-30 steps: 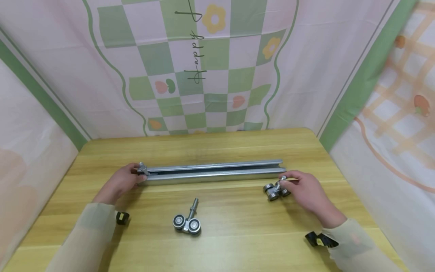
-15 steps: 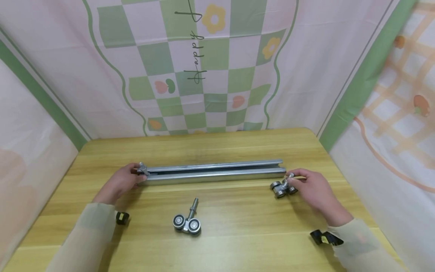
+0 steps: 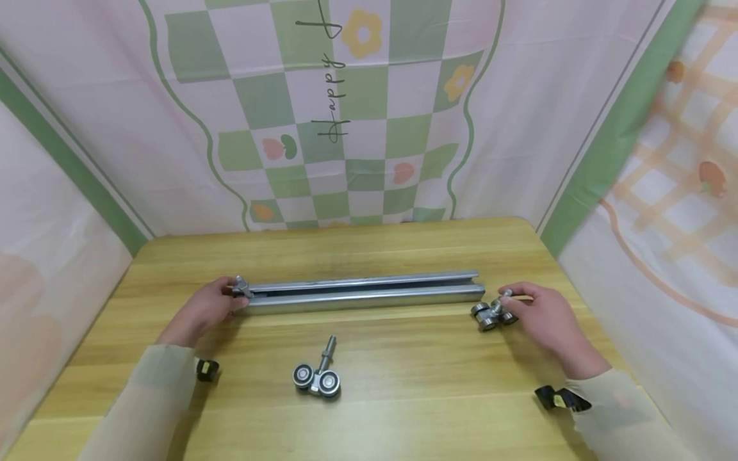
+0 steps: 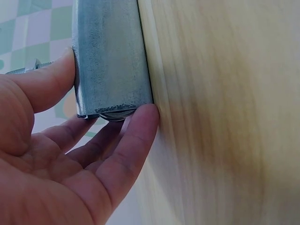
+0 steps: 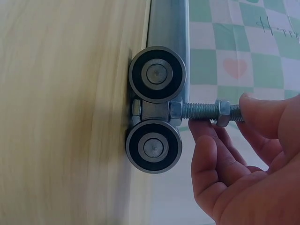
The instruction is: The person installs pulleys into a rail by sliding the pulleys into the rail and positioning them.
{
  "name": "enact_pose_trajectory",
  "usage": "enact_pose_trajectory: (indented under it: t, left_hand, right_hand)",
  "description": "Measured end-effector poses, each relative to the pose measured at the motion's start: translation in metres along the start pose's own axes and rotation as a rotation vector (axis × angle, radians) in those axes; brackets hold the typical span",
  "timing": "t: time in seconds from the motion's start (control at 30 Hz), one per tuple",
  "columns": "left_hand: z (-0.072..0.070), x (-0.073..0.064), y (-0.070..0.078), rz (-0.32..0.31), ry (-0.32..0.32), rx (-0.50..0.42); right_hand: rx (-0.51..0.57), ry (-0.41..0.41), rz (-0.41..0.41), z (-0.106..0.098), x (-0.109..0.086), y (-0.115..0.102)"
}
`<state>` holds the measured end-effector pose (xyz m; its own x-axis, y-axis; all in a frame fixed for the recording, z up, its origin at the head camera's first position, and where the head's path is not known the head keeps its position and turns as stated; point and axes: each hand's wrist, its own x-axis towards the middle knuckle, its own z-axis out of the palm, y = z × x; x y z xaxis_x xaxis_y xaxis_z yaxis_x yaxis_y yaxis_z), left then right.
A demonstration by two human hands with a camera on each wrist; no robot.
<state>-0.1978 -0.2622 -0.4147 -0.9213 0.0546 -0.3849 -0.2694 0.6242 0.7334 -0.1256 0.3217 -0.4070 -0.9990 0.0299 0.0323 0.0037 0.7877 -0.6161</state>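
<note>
A slotted steel track lies lengthwise across the wooden table. At its left end my left hand holds the track, thumb against its slotted side and a finger at the lower edge. A bolt sticks up from the slot there, and a wheel rim peeks out of the track's end; the rest is hidden inside. Just off the right end, my right hand pinches the threaded bolt of a roller trolley, its wheels toward the track. Another roller trolley lies in front of the track, bolt pointing away.
The wooden table has rounded far corners. A patterned curtain hangs behind it, with more cloth at both sides. Black wrist straps show at the sleeves.
My right hand has moved right and slightly back with its roller trolley, away from the track's right end. The left hand, the track and the other trolley stay where they were.
</note>
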Motion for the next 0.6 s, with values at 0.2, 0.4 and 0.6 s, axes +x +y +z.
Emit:
enact_pose_trajectory:
  t: [0.2, 0.4, 0.6]
  left_hand:
    - [0.0, 0.0, 0.0, 0.007, -0.007, -0.006]
    - [0.0, 0.0, 0.001, -0.001, -0.012, -0.027]
    - [0.0, 0.002, 0.003, -0.025, 0.002, -0.01]
  right_hand:
    - [-0.007, 0.015, 0.005, -0.004, 0.001, 0.005]
    - [-0.015, 0.047, -0.001, -0.006, 0.004, 0.013]
    - [-0.033, 0.076, 0.002, -0.008, 0.007, 0.022]
